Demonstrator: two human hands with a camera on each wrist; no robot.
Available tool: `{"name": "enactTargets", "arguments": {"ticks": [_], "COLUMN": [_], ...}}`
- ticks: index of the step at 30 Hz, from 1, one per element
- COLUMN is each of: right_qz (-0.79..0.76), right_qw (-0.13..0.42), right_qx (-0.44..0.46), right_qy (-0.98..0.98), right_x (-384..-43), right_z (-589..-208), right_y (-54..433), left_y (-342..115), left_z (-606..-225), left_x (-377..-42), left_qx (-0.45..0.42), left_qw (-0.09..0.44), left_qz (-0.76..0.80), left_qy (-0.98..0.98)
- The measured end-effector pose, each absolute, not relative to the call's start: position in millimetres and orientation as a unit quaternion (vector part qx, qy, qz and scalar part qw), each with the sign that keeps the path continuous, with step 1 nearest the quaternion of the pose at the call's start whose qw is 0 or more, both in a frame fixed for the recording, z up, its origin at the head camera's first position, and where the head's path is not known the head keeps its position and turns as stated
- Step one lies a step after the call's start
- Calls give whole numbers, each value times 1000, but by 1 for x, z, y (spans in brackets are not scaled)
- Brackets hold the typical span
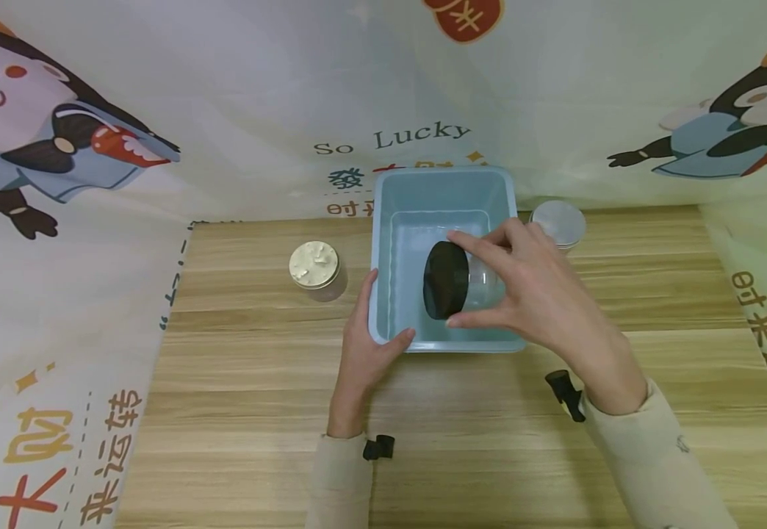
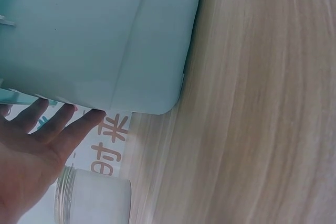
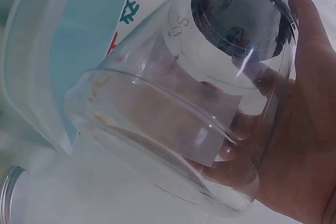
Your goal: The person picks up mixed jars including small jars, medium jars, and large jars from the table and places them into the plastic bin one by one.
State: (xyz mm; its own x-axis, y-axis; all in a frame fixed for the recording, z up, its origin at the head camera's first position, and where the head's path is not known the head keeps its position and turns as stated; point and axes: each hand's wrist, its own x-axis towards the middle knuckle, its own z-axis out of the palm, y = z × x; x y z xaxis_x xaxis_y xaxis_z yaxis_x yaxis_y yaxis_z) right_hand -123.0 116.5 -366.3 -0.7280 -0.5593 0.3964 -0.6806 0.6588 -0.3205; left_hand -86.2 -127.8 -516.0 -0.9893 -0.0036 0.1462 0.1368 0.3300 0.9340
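My right hand [image 1: 529, 286] holds a clear jar [image 1: 483, 288] with a black lid [image 1: 446, 281], thumb and fingers spread round the lid end. The jar lies tilted on its side above the blue plastic bin [image 1: 445, 346], its lid pointing left. In the right wrist view the jar [image 3: 152, 108] is see-through, with a pale rectangular label. My left hand [image 1: 370, 345] grips the bin's near left corner, thumb over the front rim and fingers along the left side. In the left wrist view its fingertips meet the bin's wall [image 2: 89, 40].
A jar with a bumpy cream lid [image 1: 314, 264] stands left of the bin. To the right, behind my right hand, is another jar with a silvery lid [image 1: 558, 222]. A printed cloth [image 1: 258, 110] hangs behind the wooden table [image 1: 245, 441] and along both sides.
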Motion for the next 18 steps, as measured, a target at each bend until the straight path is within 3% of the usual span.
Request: {"name": "enactTargets", "arguments": {"ticks": [18], "right_qz": [225], "right_qw": [123], "right_qx": [338], "right_qy": [-906], "right_x": [-128], "right_z": [-374], "right_y": [110], "left_y": [-127], "left_z": [-515], "left_x": [-87], "left_qx": [-44], "left_qw": [67], "left_qz": [-569], "left_qy": [-819]}}
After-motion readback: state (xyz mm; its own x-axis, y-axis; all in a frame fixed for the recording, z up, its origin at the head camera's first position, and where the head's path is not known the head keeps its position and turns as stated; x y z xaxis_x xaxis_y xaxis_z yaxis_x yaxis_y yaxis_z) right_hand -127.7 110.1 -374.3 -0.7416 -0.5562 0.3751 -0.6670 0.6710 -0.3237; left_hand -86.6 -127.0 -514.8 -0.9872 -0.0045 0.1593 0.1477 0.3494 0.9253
